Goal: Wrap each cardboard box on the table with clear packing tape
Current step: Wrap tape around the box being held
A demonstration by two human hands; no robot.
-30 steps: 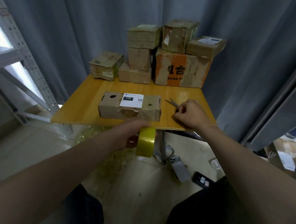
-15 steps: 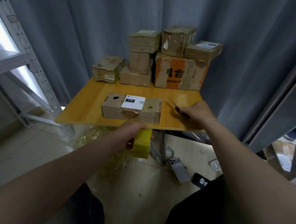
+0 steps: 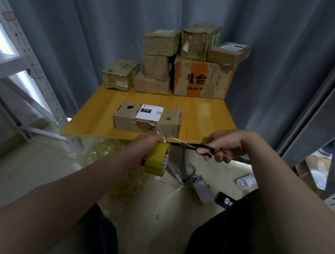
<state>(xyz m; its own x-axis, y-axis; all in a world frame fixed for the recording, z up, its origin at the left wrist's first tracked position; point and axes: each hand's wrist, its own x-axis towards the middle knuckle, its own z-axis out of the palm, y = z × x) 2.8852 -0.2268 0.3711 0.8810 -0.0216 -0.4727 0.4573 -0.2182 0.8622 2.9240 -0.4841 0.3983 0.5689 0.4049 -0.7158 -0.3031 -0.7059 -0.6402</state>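
A long, flat box [image 3: 147, 123] lies lengthwise near the front edge of the table [image 3: 203, 117]. It is worn and holed on top and carries a white label [image 3: 149, 112]. A clear strip [image 3: 159, 134] runs taut from its front face down to a yellowish roll [image 3: 156, 159], gripped on edge by the left hand [image 3: 149, 145] just below the table edge. The blades of the scissors [image 3: 197, 147] point at the strip. Seven more boxes [image 3: 201, 79], battered, are stacked along the back edge.

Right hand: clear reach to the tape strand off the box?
Likely yes: the right hand aims scissors at the tape strand, nothing between; left hand holds the tape roll below it.
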